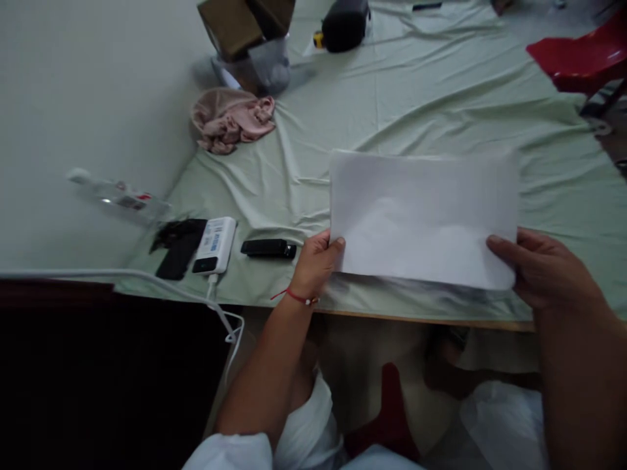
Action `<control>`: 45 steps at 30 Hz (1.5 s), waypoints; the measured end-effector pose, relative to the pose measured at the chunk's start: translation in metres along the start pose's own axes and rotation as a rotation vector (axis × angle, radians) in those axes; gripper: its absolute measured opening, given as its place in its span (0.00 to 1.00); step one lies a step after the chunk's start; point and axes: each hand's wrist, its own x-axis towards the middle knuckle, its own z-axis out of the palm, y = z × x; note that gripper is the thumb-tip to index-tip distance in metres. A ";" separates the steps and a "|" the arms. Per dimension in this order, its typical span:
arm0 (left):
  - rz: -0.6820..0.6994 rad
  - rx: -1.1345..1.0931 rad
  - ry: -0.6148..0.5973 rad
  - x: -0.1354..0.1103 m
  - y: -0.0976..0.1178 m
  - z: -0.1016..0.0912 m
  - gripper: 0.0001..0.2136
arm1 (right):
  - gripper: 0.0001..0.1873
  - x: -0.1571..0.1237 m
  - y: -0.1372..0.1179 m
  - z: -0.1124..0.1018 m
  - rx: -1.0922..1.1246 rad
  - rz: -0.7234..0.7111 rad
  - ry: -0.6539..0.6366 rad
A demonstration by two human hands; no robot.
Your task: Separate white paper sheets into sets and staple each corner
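A white sheet of paper (424,215) is held up above the near edge of a table covered in pale green cloth (431,98). My left hand (316,264) pinches the sheet's lower left corner, thumb on top; a red thread circles that wrist. My right hand (543,267) grips the lower right corner, thumb over the paper's face. Both hands are closed on the sheet.
On the left of the table lie a white power bank (215,245) with a cable, a black stapler-like object (268,248), a black item (179,248) and a plastic bottle (120,194). Farther back are pink cloth (230,119), cardboard boxes (245,23), a black pouch (345,25). Red chair (582,59) right.
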 end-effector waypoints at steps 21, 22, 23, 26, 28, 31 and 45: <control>-0.005 0.137 0.323 0.022 -0.011 0.017 0.20 | 0.05 0.035 0.013 0.007 -0.127 -0.236 0.121; -0.009 0.129 0.316 0.022 -0.011 0.018 0.21 | 0.05 0.035 0.014 0.006 -0.131 -0.246 0.129; -0.009 0.109 0.292 0.022 -0.010 0.020 0.21 | 0.05 0.036 0.014 0.005 -0.124 -0.261 0.145; -0.008 0.036 0.153 0.021 -0.009 0.024 0.21 | 0.06 0.040 0.015 0.003 -0.049 -0.298 0.206; -0.005 0.028 0.099 0.021 -0.009 0.026 0.21 | 0.06 0.042 0.015 0.003 0.016 -0.308 0.230; 0.009 0.043 0.125 0.020 -0.010 0.027 0.20 | 0.08 0.040 0.013 0.004 0.071 -0.299 0.231; -0.042 0.067 0.045 0.015 0.003 0.021 0.18 | 0.14 0.040 0.009 0.008 0.180 -0.227 0.195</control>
